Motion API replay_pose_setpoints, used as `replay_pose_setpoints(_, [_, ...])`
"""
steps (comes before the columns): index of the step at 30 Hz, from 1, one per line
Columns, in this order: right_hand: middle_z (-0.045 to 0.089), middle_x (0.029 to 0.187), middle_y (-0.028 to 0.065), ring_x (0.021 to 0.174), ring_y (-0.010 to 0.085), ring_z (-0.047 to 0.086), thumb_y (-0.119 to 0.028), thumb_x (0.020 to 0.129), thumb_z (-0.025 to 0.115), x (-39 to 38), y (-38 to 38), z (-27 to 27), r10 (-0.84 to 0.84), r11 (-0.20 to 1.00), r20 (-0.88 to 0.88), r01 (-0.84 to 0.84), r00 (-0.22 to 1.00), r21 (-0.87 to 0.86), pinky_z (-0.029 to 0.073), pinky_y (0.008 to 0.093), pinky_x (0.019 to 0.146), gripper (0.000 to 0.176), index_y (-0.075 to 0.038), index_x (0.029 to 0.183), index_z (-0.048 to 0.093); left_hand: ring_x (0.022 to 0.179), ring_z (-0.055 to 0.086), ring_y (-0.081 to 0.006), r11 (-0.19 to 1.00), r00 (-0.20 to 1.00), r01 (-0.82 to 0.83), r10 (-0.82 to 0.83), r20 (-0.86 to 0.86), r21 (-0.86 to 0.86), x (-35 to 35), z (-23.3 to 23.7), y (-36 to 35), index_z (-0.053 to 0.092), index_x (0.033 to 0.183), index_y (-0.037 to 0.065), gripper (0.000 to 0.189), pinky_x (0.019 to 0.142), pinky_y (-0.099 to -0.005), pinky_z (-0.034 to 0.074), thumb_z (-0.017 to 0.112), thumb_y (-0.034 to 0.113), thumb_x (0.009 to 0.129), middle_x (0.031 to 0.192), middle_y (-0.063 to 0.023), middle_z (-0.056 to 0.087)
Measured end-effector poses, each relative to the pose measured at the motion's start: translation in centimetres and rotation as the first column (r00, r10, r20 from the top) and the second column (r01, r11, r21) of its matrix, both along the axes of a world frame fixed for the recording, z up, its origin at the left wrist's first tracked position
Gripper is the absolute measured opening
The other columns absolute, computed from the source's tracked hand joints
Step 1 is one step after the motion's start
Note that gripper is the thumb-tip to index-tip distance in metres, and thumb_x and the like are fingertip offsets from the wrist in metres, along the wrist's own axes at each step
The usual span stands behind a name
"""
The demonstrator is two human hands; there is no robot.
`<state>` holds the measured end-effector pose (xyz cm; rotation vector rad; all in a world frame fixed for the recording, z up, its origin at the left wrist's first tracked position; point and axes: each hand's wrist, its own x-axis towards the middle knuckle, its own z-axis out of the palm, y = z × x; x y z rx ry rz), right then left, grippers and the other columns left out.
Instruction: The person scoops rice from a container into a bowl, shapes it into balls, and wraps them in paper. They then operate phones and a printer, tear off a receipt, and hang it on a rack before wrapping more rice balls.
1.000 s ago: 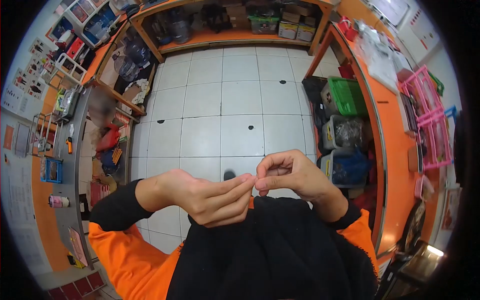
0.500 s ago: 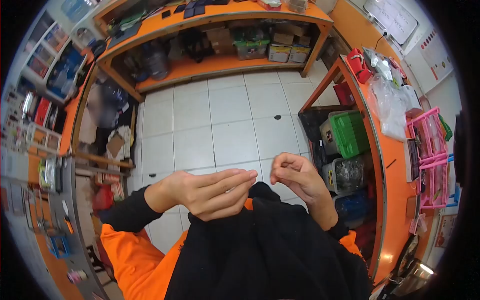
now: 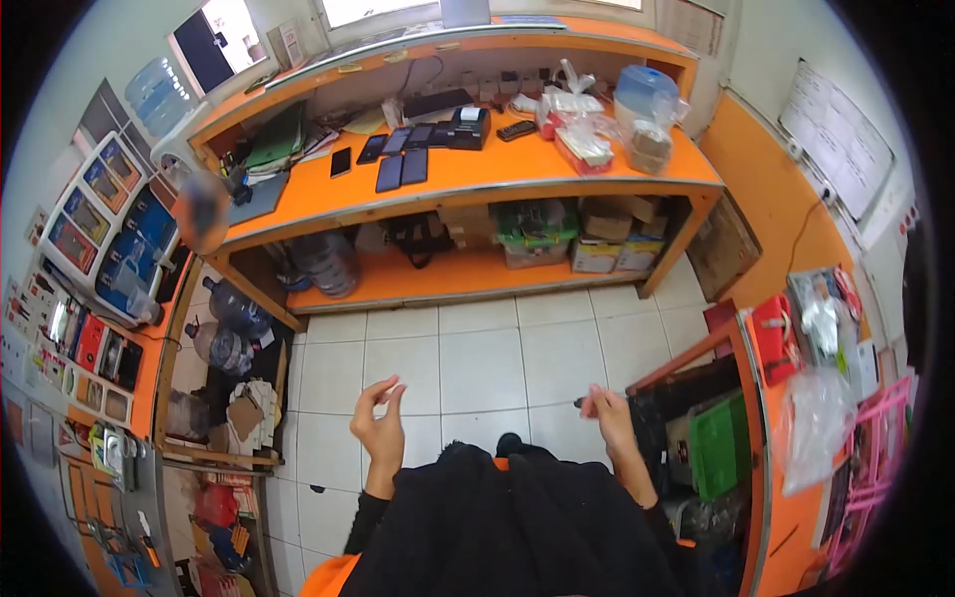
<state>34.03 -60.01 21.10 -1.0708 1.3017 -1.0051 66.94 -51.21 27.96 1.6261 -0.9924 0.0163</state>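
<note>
My left hand (image 3: 380,426) is raised over the floor, fingers curved and thumb held a little apart from the index fingertip. Nothing shows between them. My right hand (image 3: 613,423) is up on the other side, foreshortened, its fingers loosely bent and pointing forward. No object can be seen in it. The two hands are well apart, with my black garment (image 3: 517,517) below and between them. Nearest to the right hand is the orange side table (image 3: 753,438), though they do not touch. White floor tiles (image 3: 477,363) lie beneath both hands.
Ahead, an orange counter (image 3: 318,199) carries several phones (image 3: 401,171), a card-terminal-like device (image 3: 470,127) and bagged goods (image 3: 585,149). Large water bottles (image 3: 234,308) stand at left. A green-lidded bin (image 3: 721,448) sits under the right table, which bears plastic bags (image 3: 816,423).
My hands have moved apart from close together in front of me. The left has turned from flat, extended fingers to a curved shape. The view has tilted up, showing the counter top.
</note>
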Motion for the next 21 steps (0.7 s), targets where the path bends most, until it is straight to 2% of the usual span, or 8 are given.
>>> replay_pose_setpoints(4, [0.055, 0.062, 0.0045, 0.059, 0.0114, 0.055, -0.027, 0.095, 0.056, 6.6, -14.5, 4.9, 0.25, 0.96, -0.15, -0.265, 0.957, -0.088, 0.045, 0.0245, 0.058, 0.035, -0.003, 0.07, 0.057, 0.088, 0.068, -0.0189, 0.998, 0.943, -0.056, 0.053, -0.327, -0.001, 3.6, -2.3, -5.1, 0.064, 0.101, -0.002, 0.013, 0.073, -0.0291, 0.054, 0.056, -0.002, 0.09, 0.102, -0.0121, 0.068])
replay_pose_setpoints(5, [0.056, 0.061, 0.0049, 0.058, 0.0111, 0.055, -0.026, 0.095, 0.056, 8.7, -17.1, 5.8, 0.29, 0.949, -0.14, -0.303, 0.947, -0.084, 0.043, 0.0239, 0.057, 0.035, -0.002, 0.07, 0.058, 0.092, 0.069, -0.0218, 0.998, 0.971, -0.022, 0.033, -0.237, 0.051, 4.7, -2.9, -6.2, 0.061, 0.107, -0.003, 0.018, 0.076, -0.0297, 0.054, 0.048, 0.0, 0.095, 0.109, -0.0155, 0.066])
replay_pose_setpoints(7, [0.055, 0.062, 0.0045, 0.057, 0.0123, 0.053, -0.027, 0.096, 0.055, 14.3, -21.6, 5.7, 0.223, 0.888, -0.172, -0.272, 0.96, -0.37, 0.044, 0.0256, 0.057, 0.034, -0.002, 0.072, 0.059, 0.085, 0.069, -0.0196, 0.994, 0.981, -0.08, 0.093, -0.172, 0.079, 5.9, -3.8, -9.7, 0.062, 0.103, -0.003, 0.015, 0.071, -0.0287, 0.054, 0.051, 0.003, 0.095, 0.1, -0.0137, 0.068])
replay_pose_setpoints(10, [0.058, 0.069, 0.0069, 0.061, 0.0153, 0.057, -0.023, 0.093, 0.058, 19.7, -27.9, 7.4, 0.452, 0.852, -0.26, -0.499, 0.853, -0.156, 0.046, 0.0275, 0.058, 0.026, -0.002, 0.078, 0.059, 0.072, 0.066, -0.017, 0.955, 0.953, -0.158, 0.214, -0.213, 0.25, 8.4, -4.5, -15.3, 0.062, 0.096, -0.001, 0.012, 0.062, -0.0272, 0.05, 0.055, 0.008, 0.094, 0.083, -0.0103, 0.067])
replay_pose_setpoints(13, [0.061, 0.076, 0.0081, 0.066, 0.0175, 0.06, -0.018, 0.089, 0.064, 24.7, -33.4, 5.9, 0.163, 0.733, -0.222, -0.269, 0.961, -0.626, 0.047, 0.0283, 0.06, 0.019, -0.002, 0.08, 0.06, 0.061, 0.061, -0.0149, 0.961, 0.963, -0.108, 0.165, -0.215, 0.255, 12.4, -6.7, -23.1, 0.061, 0.09, 0.0, 0.014, 0.055, -0.0262, 0.046, 0.058, 0.014, 0.093, 0.068, -0.0067, 0.062])
replay_pose_setpoints(15, [0.062, 0.077, 0.0088, 0.069, 0.0186, 0.061, -0.016, 0.087, 0.066, 25.3, -38.7, 3.1, 0.136, 0.763, -0.39, -0.348, 0.911, -0.545, 0.048, 0.0281, 0.061, 0.017, -0.002, 0.08, 0.06, 0.07, 0.063, -0.02, 0.975, 0.983, -0.022, 0.062, -0.175, 0.223, 15.5, -7.9, -29.5, 0.062, 0.091, 0.001, 0.013, 0.063, -0.0293, 0.047, 0.059, 0.014, 0.092, 0.075, -0.0097, 0.063])
replay_pose_setpoints(18, [0.062, 0.075, 0.0087, 0.069, 0.0179, 0.061, -0.014, 0.088, 0.065, 26.0, -45.0, 1.1, 0.033, 0.796, -0.457, -0.299, 0.889, -0.526, 0.048, 0.0279, 0.063, 0.015, -0.001, 0.08, 0.06, 0.09, 0.061, -0.0268, 0.993, 0.966, 0.082, -0.101, 0.239, 0.087, 19.3, -5.0, -40.5, 0.062, 0.097, 0.002, 0.013, 0.077, -0.0348, 0.046, 0.06, 0.012, 0.089, 0.095, -0.0124, 0.063])
replay_pose_setpoints(21, [0.062, 0.077, 0.0083, 0.069, 0.0138, 0.06, -0.011, 0.089, 0.063, 24.9, -50.6, -0.4, -0.014, 0.862, -0.538, -0.263, 0.843, -0.434, 0.049, 0.0262, 0.066, 0.013, 0.001, 0.085, 0.061, 0.109, 0.052, -0.0318, 0.96, 0.92, 0.188, -0.246, 0.304, 0.208, 22.6, -4.8, -50.5, 0.061, 0.105, 0.007, 0.02, 0.089, -0.0429, 0.04, 0.061, 0.014, 0.087, 0.116, -0.0128, 0.057])
